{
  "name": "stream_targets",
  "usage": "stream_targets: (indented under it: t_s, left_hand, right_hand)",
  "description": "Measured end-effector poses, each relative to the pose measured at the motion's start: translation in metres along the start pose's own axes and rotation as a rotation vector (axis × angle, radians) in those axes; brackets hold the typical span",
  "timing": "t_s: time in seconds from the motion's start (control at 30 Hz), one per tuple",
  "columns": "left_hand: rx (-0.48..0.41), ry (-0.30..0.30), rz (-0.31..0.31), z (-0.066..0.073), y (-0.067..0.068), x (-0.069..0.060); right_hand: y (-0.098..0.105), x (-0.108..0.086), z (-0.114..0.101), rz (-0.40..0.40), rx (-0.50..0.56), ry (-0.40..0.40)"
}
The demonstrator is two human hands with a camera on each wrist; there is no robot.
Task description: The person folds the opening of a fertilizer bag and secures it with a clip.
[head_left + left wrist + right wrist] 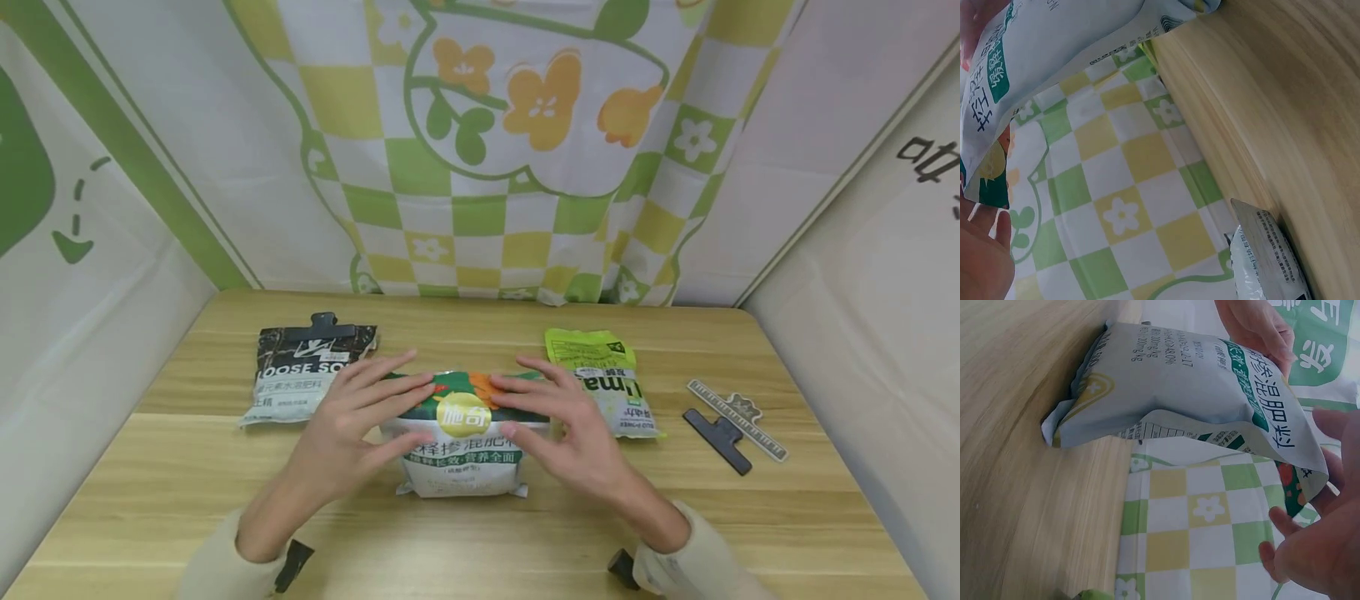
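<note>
A white fertilizer bag with a green and orange top stands on the table between the hands. My left hand holds its upper left side, thumb on the front and fingers stretched over the top. On the upper right side, my right hand grips the bag in a matching way. The right wrist view shows the top corner of the bag between right thumb and fingers, with the left hand at the far side. In the left wrist view the bag partly hides the hands.
At the back left lies a black-and-white soil bag with a black clip on its top. A green bag lies at the back right. Farther right are a loose black clip and a pale clip. A patterned curtain hangs behind the table.
</note>
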State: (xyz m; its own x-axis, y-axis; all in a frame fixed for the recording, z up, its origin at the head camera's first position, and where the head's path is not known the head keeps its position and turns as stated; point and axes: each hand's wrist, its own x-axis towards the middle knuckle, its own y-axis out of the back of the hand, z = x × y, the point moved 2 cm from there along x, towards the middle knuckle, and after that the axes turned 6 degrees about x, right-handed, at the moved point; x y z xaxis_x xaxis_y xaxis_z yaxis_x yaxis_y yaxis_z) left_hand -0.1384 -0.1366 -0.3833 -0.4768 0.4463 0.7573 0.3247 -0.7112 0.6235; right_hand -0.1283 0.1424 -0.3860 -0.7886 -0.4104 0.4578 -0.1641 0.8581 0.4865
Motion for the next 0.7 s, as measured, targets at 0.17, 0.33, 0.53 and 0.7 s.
stream_targets:
  t_s: [0.17,0.33,0.53,0.7]
  left_hand:
    - [-0.060,-0.009,-0.044,-0.003,0.000,-0.004]
    - [-0.076,-0.038,-0.064,-0.005,0.000,-0.006]
    - [-0.121,-0.027,-0.127,-0.007,-0.001,-0.008]
    - [-0.155,0.006,-0.160,-0.007,-0.002,-0.012]
  right_hand:
    - [0.001,-0.003,0.004,-0.020,-0.069,0.061]
    - [0.001,-0.004,0.007,-0.025,-0.079,0.082]
    - [0.000,-0.005,0.007,-0.030,-0.076,0.073]
    - [-0.002,-0.007,0.007,-0.033,-0.077,0.085]
